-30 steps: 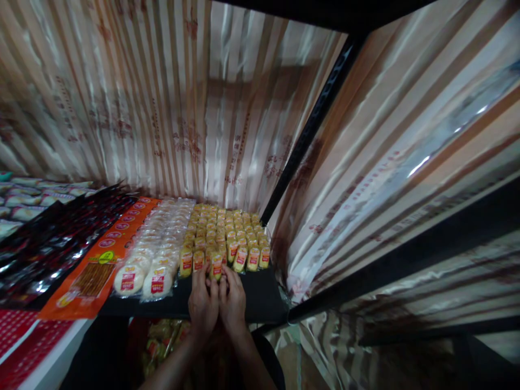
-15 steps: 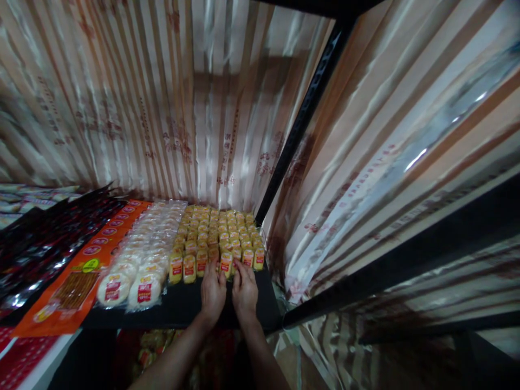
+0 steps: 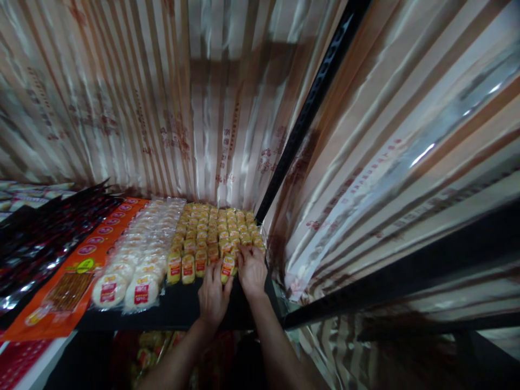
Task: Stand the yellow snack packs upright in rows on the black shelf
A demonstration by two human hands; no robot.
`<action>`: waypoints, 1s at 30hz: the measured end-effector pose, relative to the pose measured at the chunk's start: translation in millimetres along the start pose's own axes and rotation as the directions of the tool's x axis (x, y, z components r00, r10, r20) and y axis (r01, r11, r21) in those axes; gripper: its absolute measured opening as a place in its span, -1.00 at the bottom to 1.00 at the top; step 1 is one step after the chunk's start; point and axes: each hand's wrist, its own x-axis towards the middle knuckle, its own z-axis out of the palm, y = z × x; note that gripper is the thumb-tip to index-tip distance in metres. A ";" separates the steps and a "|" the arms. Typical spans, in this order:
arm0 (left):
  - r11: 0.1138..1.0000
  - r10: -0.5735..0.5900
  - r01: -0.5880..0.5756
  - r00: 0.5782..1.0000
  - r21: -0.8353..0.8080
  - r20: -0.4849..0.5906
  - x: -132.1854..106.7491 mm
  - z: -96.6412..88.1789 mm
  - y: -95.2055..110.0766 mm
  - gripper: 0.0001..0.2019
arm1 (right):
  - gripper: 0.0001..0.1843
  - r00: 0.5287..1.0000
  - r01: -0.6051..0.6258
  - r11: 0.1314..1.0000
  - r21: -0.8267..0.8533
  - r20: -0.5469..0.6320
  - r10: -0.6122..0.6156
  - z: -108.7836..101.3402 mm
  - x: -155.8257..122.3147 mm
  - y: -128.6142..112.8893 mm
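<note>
Rows of small yellow packaged cakes with red-and-white labels stand close together on a black shelf. My left hand is at the front row, its thumb and fingers closed around one small packaged cake, which tilts slightly and sits forward of its neighbours. My right hand reaches over the right end of the front row, fingers curled down among the cakes there. Its palm and fingers cover those cakes, so what it grips is hidden.
Left of the cakes lie two rows of round white packaged pastries, an orange snack packet and dark glossy packets. A black metal post rises at the back right corner. Striped plastic sheeting hangs behind.
The right hand has moved up and right over the cakes at the right end. The cake at the left hand now tilts and sits slightly further forward.
</note>
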 end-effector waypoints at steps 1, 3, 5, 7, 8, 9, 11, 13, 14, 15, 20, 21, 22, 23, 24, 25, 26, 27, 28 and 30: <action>0.999 -0.001 0.001 1.000 0.039 0.010 -0.5 -0.1 0.5 -0.56 | -0.72 1.000 0.003 1.000 -0.008 0.021 -0.003 0.5 2.8 -0.1; 0.996 0.006 -0.008 1.000 0.089 0.023 -1.7 1.6 0.2 -0.53 | -0.75 0.999 0.015 1.000 -0.016 0.048 -0.014 1.4 6.4 0.2; 0.995 0.023 -0.023 1.000 0.099 0.005 -3.0 5.5 -2.2 -0.53 | -0.77 0.997 0.048 0.998 -0.030 0.065 -0.046 1.0 8.8 0.6; 0.996 0.036 -0.033 0.998 0.080 -0.043 -4.0 10.5 -6.1 -0.54 | -0.78 0.992 0.098 0.993 -0.060 0.085 -0.092 -1.2 11.5 0.7; 0.997 0.039 -0.035 0.997 0.067 -0.068 -4.5 12.9 -8.1 -0.54 | -0.78 0.988 0.126 0.989 -0.076 0.096 -0.118 -3.0 13.3 0.7; 0.998 0.040 -0.035 0.995 0.054 -0.088 -4.9 14.9 -9.9 -0.53 | -0.78 0.984 0.153 0.984 -0.090 0.104 -0.144 -5.0 15.5 0.7; 0.999 0.036 -0.033 0.994 0.034 -0.101 -5.6 17.3 -11.9 -0.49 | -0.77 0.974 0.207 0.972 -0.113 0.114 -0.195 -9.6 20.5 0.9; 1.000 0.024 -0.022 0.995 0.018 -0.094 -5.7 17.7 -11.9 -0.45 | -0.77 0.963 0.254 0.959 -0.125 0.122 -0.239 -13.9 25.7 1.1; 1.000 0.018 -0.018 0.996 0.008 -0.085 -5.5 17.2 -11.2 -0.44 | -0.78 0.958 0.274 0.953 -0.127 0.127 -0.258 -15.6 27.9 1.3; 1.000 0.015 -0.016 0.997 -0.001 -0.076 -5.0 16.4 -10.3 -0.43 | -0.78 0.951 0.294 0.948 -0.124 0.137 -0.277 -17.0 29.7 1.5; 1.000 0.023 -0.024 0.998 -0.016 -0.057 1.4 11.2 -3.9 -0.39 | -0.80 0.926 0.351 0.933 -0.082 0.182 -0.332 -17.6 30.5 3.7; 1.000 0.019 -0.020 0.998 -0.010 -0.057 3.3 10.5 -2.2 -0.38 | -0.81 0.927 0.346 0.936 -0.073 0.179 -0.329 -16.7 29.6 4.5; 1.000 0.015 -0.015 0.999 -0.004 -0.052 5.3 10.0 -0.3 -0.38 | -0.81 0.930 0.338 0.939 -0.063 0.174 -0.323 -15.6 28.7 5.4; 1.000 0.012 -0.012 0.999 0.004 -0.044 7.2 9.6 1.9 -0.39 | -0.81 0.933 0.329 0.943 -0.049 0.168 -0.317 -14.6 27.9 6.4; 1.000 0.008 -0.007 0.999 0.014 -0.036 8.9 9.5 4.2 -0.39 | -0.81 0.936 0.322 0.946 -0.032 0.163 -0.313 -13.6 27.1 7.3; 1.000 0.001 0.000 1.000 0.029 -0.028 10.3 9.6 6.5 -0.40 | -0.81 0.938 0.316 0.949 -0.012 0.157 -0.310 -12.6 26.4 8.2; 0.999 -0.011 0.012 1.000 0.050 -0.021 11.3 9.9 8.6 -0.41 | -0.80 0.940 0.308 0.951 0.011 0.148 -0.306 -11.8 25.6 9.1; 0.997 -0.028 0.029 1.000 0.078 -0.015 12.0 10.2 10.6 -0.41 | -0.79 0.944 0.299 0.954 0.036 0.133 -0.301 -11.0 24.4 10.1; 0.993 -0.043 0.043 0.999 0.110 -0.007 12.3 10.6 12.1 -0.42 | -0.77 0.949 0.289 0.955 0.059 0.114 -0.294 -10.2 22.5 11.4; 0.983 -0.067 0.063 0.998 0.171 0.015 11.9 11.4 13.7 -0.42 | -0.72 0.963 0.260 0.961 0.096 0.046 -0.265 -8.0 16.0 15.0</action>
